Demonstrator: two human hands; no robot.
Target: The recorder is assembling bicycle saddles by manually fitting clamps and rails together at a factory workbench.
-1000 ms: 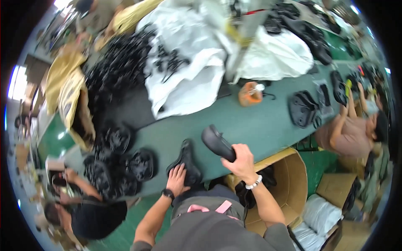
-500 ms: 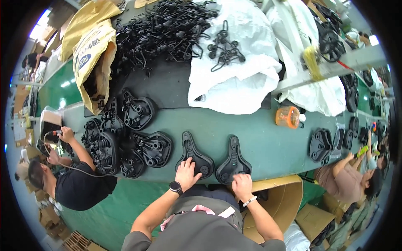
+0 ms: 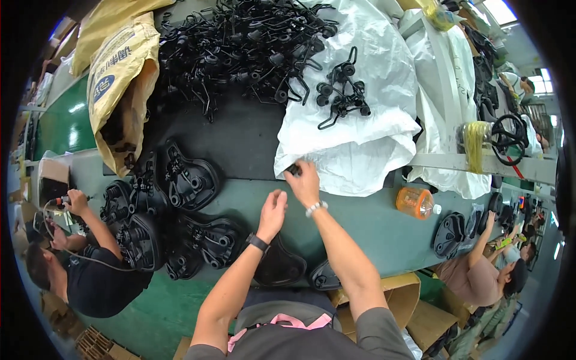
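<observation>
A single head-worn fisheye view looks steeply down from above the person's shoulders, facing forward across the green counter (image 3: 372, 234). Both forearms enter from the lower edge, close to the lens. Straight edges bow toward the dark circular rim, where seated co-workers appear small at far left and far right

A brown paper sack (image 3: 117, 78) lies open at the table's far left, beside a heap of black wire frames (image 3: 240, 42). An orange plastic bottle (image 3: 416, 203) lies on its side on the green table (image 3: 372, 231) (cap pointing right). A cardboard box (image 3: 399, 297) stands below the edge.
</observation>
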